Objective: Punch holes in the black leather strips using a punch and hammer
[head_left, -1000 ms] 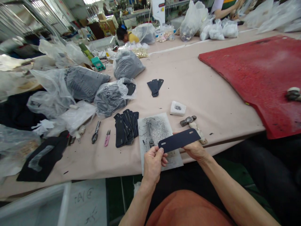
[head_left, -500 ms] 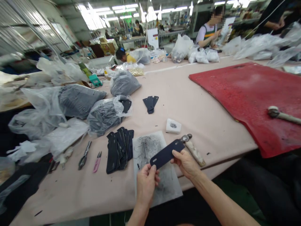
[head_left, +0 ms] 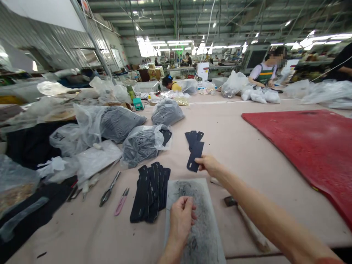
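Observation:
My right hand (head_left: 207, 165) pinches the lower end of a dark slotted strip (head_left: 195, 156), held out over the near part of a small fan of dark pieces (head_left: 194, 136). Above the smudged white board (head_left: 207, 212), my left hand (head_left: 183, 216) is closed, thumb against fingers, with the end of a small metal tool (head_left: 181, 191) showing just beyond its fingertips; whether it grips the tool is unclear. Left of the board lies a pile of dark strips (head_left: 148, 192). A hammer (head_left: 251, 225) rests to the right, partly behind my right forearm.
Pink snips (head_left: 121, 201) and a dark-handled tool (head_left: 110, 189) lie at left. Plastic bags of dark pieces (head_left: 141, 143) stand behind them. A red mat (head_left: 302, 146) covers the right side. A person (head_left: 264, 71) works across the table.
My right hand has carried the strip forward to the fan of pieces, and my left hand has let go of it. The view has tilted up.

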{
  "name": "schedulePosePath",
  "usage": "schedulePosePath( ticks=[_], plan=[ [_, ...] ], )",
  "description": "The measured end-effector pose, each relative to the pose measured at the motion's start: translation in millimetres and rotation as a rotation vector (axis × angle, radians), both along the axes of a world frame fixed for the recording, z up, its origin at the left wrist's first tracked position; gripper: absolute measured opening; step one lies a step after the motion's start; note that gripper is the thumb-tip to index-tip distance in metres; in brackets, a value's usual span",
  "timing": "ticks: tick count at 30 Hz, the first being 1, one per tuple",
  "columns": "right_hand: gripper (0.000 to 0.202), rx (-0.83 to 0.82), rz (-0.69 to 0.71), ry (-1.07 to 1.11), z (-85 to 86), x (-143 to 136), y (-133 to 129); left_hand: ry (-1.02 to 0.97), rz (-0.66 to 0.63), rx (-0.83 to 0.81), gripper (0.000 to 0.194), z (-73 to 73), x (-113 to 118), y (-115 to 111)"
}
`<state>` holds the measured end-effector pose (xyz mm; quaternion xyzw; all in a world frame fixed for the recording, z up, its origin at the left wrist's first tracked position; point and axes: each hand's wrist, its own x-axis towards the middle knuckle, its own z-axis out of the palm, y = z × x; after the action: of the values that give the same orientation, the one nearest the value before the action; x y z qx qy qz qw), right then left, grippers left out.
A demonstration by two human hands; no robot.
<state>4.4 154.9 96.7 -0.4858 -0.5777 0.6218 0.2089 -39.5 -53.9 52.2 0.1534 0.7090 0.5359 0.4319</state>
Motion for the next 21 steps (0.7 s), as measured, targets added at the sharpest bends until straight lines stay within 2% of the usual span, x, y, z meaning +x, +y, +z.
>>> schedulePosePath(
  ticks=[2,3,4,6,9,11,13,17,19,21],
  plan=[
    [0.016,0.044,-0.03,-0.063,12.0,-12.5,37.6,0.062,-0.006,-0.012,0.029,-0.8,-6.5,-11.5],
    [0.015,0.066,-0.043,-0.099,12.8,-16.9,50.3,0.114,-0.01,-0.018,0.027,-1.5,-10.1,-19.4],
    [0.013,0.086,-0.042,-0.137,9.8,-20.0,57.9,0.184,-0.012,-0.029,0.027,-2.0,-14.3,-28.0],
    [0.011,0.106,-0.006,-0.225,-5.3,-22.7,56.9,0.375,0.003,-0.074,0.026,-2.3,-25.8,-44.9],
    [0.009,0.151,0.112,-0.297,-38.1,-19.5,25.1,0.741,0.087,-0.204,0.024,-1.8,-53.1,-63.1],
    [0.01,0.265,0.215,-0.343,-57.2,-15.7,-3.5,0.959,0.126,-0.342,0.025,-3.7,-77.0,-68.6],
    [0.017,0.401,0.306,-0.366,-69.7,-12.5,-29.4,1.086,0.105,-0.51,0.029,-9.0,-101.6,-71.3],
    [0.021,0.481,0.324,-0.273,-75.7,-4.1,-66.5,1.082,-0.049,-0.733,0.042,-20.5,-136.0,-82.1],
    [0.015,0.478,0.273,-0.179,-71.8,5.7,-84.7,1.109,-0.129,-0.735,0.041,-21.5,-141.4,-85.6],
    [0.012,0.51,0.224,-0.104,-64.6,18.5,-106.4,1.131,-0.143,-0.683,0.038,-21.5,-140.0,-73.3]
  ],
)
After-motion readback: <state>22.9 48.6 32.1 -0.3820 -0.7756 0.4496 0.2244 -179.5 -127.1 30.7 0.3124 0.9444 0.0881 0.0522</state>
